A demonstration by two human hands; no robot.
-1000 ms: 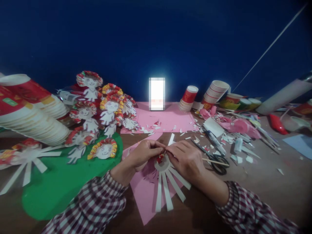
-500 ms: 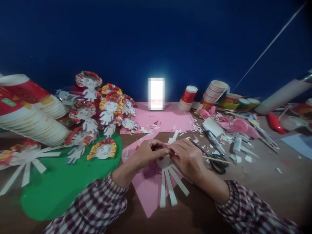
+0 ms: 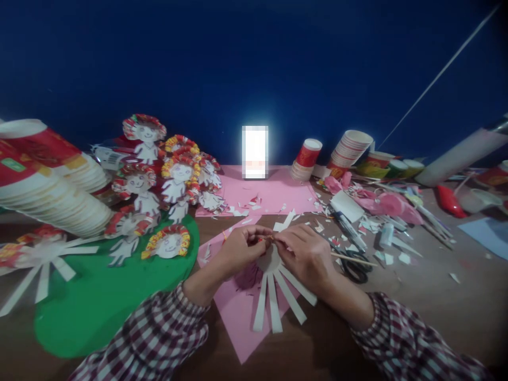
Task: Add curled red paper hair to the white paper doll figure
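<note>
Fingers (image 3: 261, 246) around strip (image 3: 272, 238) by far edge of disc (image 3: 269, 261)

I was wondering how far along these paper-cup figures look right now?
Several figures on the left look done, with drawn faces and curled red-and-yellow edges. In work is the cut cup, where the left hand and right hand pinch at its far side. Its straight strips probably still need curling, as do those of the second cut cup at far left.

Purple-and-white checked sleeves (image 3: 148, 328), gathered cuffs (image 3: 192, 299), bare hands
</note>
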